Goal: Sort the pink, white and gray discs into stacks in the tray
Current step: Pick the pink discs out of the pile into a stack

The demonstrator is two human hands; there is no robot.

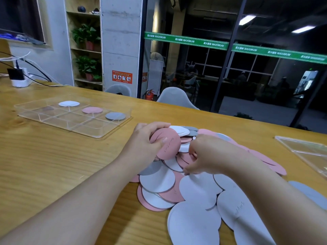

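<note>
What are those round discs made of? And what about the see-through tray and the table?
The discs look like thin matte card or felt: flat, no shine, and they overlap loosely; which one is unclear. The tray looks like clear hard plastic, since the table shows through its glossy walls. The table looks like wood or wood veneer, with visible grain.

The right hand (203,154) hides its own fingertips and the discs under it. The lowest white discs (194,225) run off the bottom edge. A second clear tray (304,151) is cut by the right edge. Writing on the pink disc (167,145) is too small to read.
</note>
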